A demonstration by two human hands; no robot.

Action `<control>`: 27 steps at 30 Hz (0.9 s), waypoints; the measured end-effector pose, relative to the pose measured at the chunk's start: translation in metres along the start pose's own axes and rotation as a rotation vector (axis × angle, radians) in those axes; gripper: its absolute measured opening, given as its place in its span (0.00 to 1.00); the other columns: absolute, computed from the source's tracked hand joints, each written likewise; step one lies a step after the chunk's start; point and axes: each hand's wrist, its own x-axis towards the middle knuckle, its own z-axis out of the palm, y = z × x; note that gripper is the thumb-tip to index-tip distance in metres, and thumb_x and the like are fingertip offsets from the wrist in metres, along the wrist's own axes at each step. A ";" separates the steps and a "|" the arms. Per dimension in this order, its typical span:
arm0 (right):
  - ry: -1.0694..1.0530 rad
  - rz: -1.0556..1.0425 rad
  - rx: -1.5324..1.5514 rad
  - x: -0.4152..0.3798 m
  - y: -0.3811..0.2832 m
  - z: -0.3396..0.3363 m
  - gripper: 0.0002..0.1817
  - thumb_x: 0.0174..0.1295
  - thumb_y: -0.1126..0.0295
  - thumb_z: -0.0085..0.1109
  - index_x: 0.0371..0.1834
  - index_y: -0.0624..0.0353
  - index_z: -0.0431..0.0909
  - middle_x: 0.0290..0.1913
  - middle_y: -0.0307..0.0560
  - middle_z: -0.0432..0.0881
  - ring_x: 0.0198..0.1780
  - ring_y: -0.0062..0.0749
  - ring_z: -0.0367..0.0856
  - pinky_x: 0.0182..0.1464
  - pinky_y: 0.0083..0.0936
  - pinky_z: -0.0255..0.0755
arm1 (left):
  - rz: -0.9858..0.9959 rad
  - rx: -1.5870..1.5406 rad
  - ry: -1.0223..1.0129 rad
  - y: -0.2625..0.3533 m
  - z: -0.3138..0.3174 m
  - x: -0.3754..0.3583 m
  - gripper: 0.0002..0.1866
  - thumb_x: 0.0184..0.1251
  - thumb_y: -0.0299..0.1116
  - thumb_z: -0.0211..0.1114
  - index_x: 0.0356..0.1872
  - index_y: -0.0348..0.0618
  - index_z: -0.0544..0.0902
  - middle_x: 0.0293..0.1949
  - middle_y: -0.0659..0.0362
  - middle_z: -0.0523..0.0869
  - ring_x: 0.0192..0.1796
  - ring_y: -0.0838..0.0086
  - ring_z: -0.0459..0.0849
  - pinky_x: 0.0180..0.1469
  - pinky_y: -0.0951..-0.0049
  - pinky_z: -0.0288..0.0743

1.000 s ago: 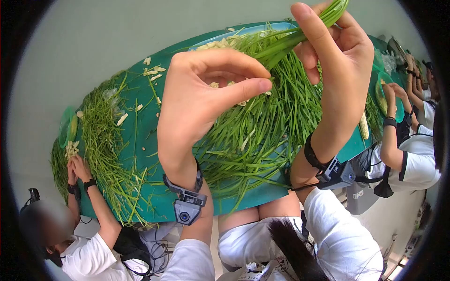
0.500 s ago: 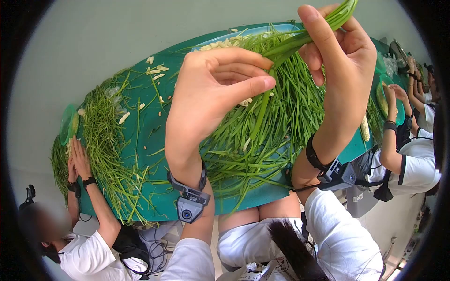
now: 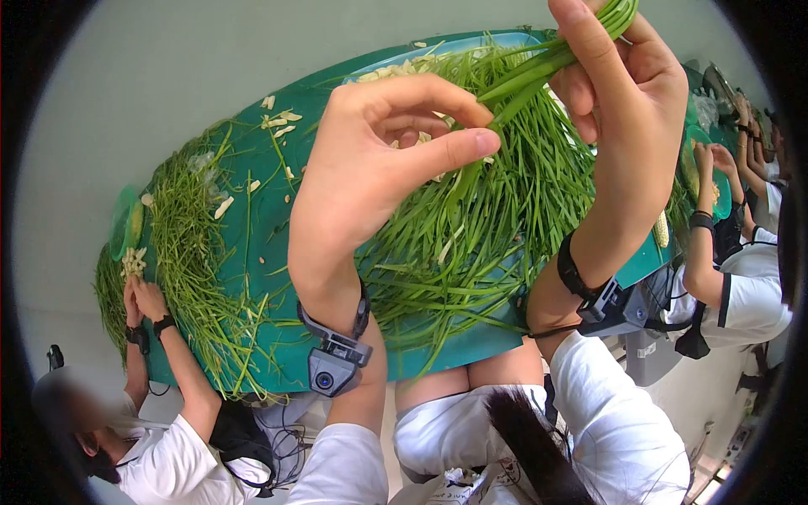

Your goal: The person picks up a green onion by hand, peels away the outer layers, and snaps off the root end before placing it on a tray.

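My right hand (image 3: 631, 118) is closed round a small bunch of garlic chives (image 3: 619, 18), high above the table. Their flat green blades slant down to the left toward my left hand (image 3: 358, 164). Thumb and forefinger of that hand are pinched on the lower part of the chives. Beneath both hands lies a big loose heap of garlic chives (image 3: 513, 194), partly on a light blue tray (image 3: 505, 38). The heap hides most of the tray.
Pale cut pieces (image 3: 284, 119) are scattered over the green table (image 3: 269, 227). Another heap of greens (image 3: 189, 244) lies left, beside a green basket (image 3: 126, 220) and a co-worker's hands (image 3: 145, 299). A corn cob (image 3: 661, 229) lies right, near another co-worker.
My right hand has shifted slightly up and right with the chives. My left hand keeps its pinch nearly in place. The left co-worker's hands have drawn back toward their body.
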 end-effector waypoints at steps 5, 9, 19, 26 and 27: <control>0.032 -0.052 -0.011 0.005 0.010 -0.005 0.08 0.62 0.72 0.59 0.28 0.61 0.73 0.11 0.33 0.70 0.08 0.10 0.58 0.10 0.09 0.48 | 0.038 -0.045 -0.040 0.002 0.003 0.001 0.08 0.55 0.23 0.69 0.36 0.36 0.82 0.32 0.63 0.83 0.36 0.83 0.79 0.38 0.83 0.70; 0.006 -0.039 -0.043 0.008 0.012 -0.010 0.07 0.63 0.71 0.58 0.29 0.61 0.74 0.11 0.32 0.70 0.08 0.10 0.58 0.10 0.09 0.48 | 0.042 -0.052 -0.046 0.002 0.003 0.001 0.09 0.54 0.23 0.69 0.36 0.36 0.82 0.32 0.63 0.83 0.35 0.84 0.79 0.39 0.83 0.70; 0.225 -0.259 -0.112 0.044 0.052 -0.079 0.10 0.62 0.67 0.61 0.35 0.64 0.79 0.18 0.31 0.68 0.18 0.10 0.59 0.23 0.08 0.55 | 0.062 -0.093 0.025 0.000 -0.028 -0.013 0.09 0.57 0.25 0.66 0.38 0.35 0.81 0.33 0.62 0.83 0.37 0.82 0.79 0.44 0.82 0.71; -0.345 -0.158 -0.395 0.011 0.031 -0.025 0.21 0.69 0.58 0.49 0.25 0.62 0.79 0.23 0.34 0.76 0.26 0.12 0.67 0.32 0.12 0.60 | 0.221 -0.125 0.205 0.001 -0.030 -0.023 0.11 0.61 0.30 0.64 0.42 0.36 0.79 0.35 0.59 0.83 0.41 0.79 0.80 0.47 0.78 0.72; -0.400 -0.092 -0.403 0.007 0.033 -0.018 0.21 0.69 0.59 0.48 0.25 0.63 0.79 0.23 0.34 0.77 0.27 0.13 0.69 0.33 0.13 0.61 | 0.220 -0.135 0.198 0.001 -0.031 -0.023 0.11 0.61 0.29 0.64 0.43 0.36 0.79 0.36 0.59 0.83 0.41 0.78 0.80 0.47 0.77 0.72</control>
